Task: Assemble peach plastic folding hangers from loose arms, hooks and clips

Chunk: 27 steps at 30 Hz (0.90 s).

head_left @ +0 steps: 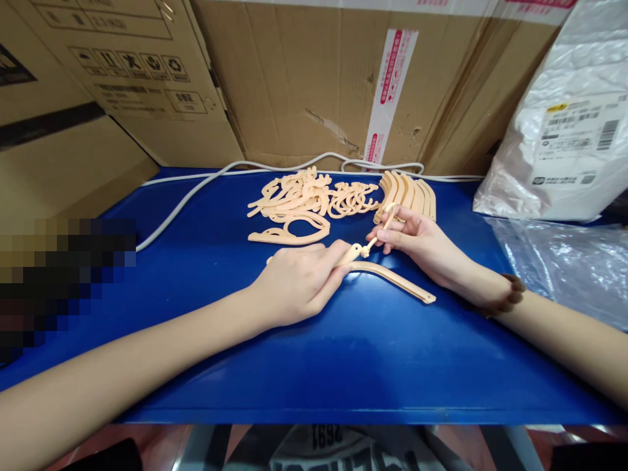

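My left hand (299, 284) lies low over the table, its fingers closed on a beige plastic hanger arm (351, 254) whose holed end sticks out past the thumb. In a pinch, my right hand (417, 239) holds a thin beige hanger hook (377, 238). The hook's knobbed lower end is right at the arm's holed end; whether it sits in the hole I cannot tell. Just below, a curved hanger arm (397, 281) rests on the table, partly hidden by my left hand. Behind my left hand is a looped hanger piece (314, 229).
On the blue table (343, 366) are a heap of hanger pieces (299, 190), a small pile of hooks (350, 199) and a row of curved arms (405, 193). A white cable (196, 193), cardboard boxes (304, 85) and a white parcel bag (554, 150) stand behind; clear plastic (564, 261) lies right.
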Tool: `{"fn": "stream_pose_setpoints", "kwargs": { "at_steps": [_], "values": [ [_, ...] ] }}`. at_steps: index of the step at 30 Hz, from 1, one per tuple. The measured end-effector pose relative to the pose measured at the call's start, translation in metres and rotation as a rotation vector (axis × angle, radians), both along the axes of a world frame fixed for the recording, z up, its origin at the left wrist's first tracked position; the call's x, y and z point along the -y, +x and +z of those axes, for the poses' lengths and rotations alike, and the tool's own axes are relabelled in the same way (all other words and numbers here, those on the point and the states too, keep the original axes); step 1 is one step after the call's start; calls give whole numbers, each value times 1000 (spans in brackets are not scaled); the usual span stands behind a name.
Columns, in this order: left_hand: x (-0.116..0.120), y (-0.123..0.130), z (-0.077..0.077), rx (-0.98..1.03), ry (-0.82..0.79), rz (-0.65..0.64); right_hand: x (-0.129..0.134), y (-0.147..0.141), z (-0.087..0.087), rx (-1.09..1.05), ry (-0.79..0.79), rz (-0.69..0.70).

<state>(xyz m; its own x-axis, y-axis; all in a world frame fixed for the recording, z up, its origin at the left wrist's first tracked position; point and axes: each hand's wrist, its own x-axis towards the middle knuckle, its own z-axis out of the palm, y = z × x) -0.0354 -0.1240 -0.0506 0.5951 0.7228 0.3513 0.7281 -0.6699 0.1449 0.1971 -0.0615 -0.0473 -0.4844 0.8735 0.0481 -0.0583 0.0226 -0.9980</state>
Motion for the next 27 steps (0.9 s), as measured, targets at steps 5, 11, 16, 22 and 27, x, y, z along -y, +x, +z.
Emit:
{"fn": "stream_pose_setpoints", "kwargs": {
  "at_steps": [5,11,16,22,27],
  "values": [
    [-2,-1,-3,12,120,-42,-1,0,3,-6,-43,8],
    [-2,-2,-3,23,161,-81,1,-1,6,10,-78,-15],
    [-4,-1,-1,19,293,-175,0,0,6,16,-102,-4],
    [-5,1,-2,13,405,-248,-3,3,4,88,-91,62],
    [-6,0,-6,-71,454,-229,-3,4,2,83,-79,45]
  ]
}}
